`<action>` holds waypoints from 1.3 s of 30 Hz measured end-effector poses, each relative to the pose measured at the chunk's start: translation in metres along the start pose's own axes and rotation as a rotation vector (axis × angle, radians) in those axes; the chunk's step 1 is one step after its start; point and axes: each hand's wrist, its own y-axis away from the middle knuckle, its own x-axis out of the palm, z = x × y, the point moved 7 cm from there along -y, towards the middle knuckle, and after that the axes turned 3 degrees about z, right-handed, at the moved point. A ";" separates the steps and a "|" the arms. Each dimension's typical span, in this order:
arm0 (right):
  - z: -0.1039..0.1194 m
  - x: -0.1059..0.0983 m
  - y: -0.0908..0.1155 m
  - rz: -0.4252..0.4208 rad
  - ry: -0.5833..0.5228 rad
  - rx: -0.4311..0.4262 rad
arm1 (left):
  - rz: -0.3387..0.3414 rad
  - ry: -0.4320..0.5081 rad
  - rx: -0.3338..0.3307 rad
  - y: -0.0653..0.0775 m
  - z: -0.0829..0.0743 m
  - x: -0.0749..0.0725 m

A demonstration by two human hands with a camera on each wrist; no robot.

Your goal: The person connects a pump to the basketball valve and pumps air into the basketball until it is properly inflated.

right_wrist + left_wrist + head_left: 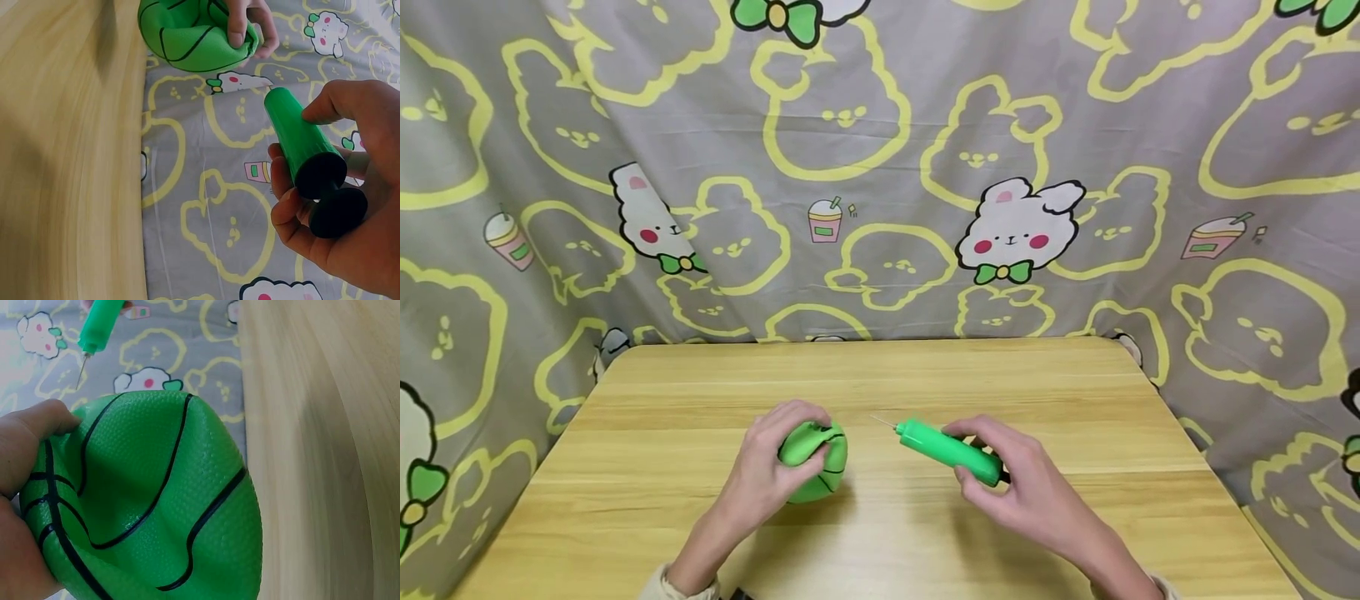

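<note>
A dented, partly deflated green ball (831,467) with black lines is held above the table by my left hand (775,454), thumb and fingers pinching its folded skin. In the left wrist view the ball (156,487) shows a deep hollow. My right hand (1011,467) grips a green hand pump (947,450) by its barrel. A thin needle (883,421) sticks out of the pump's tip toward the ball, apart from it. From the right wrist view, the pump's black end cap and handle (337,212) face my palm, with the handle pushed close to the barrel.
A light wood table (880,375) lies beneath both hands. Behind it and at both sides hangs a grey curtain (880,192) printed with yellow outlines and white rabbits. A small dark object (741,594) shows at the bottom edge near the left sleeve.
</note>
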 end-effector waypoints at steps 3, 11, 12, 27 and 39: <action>0.001 0.003 0.001 0.017 -0.011 0.001 | 0.018 -0.004 0.017 0.000 -0.001 0.002; 0.008 0.013 0.002 0.074 -0.018 -0.064 | 0.049 -0.123 -0.027 0.004 0.000 0.005; 0.009 0.013 0.002 0.073 -0.010 -0.069 | 0.051 -0.137 -0.030 0.004 0.000 0.005; 0.013 0.016 -0.002 0.060 0.035 -0.114 | 0.099 -0.196 -0.048 0.004 -0.007 0.011; 0.016 0.015 -0.004 0.011 0.150 -0.145 | 0.100 -0.272 -0.012 0.005 -0.012 0.014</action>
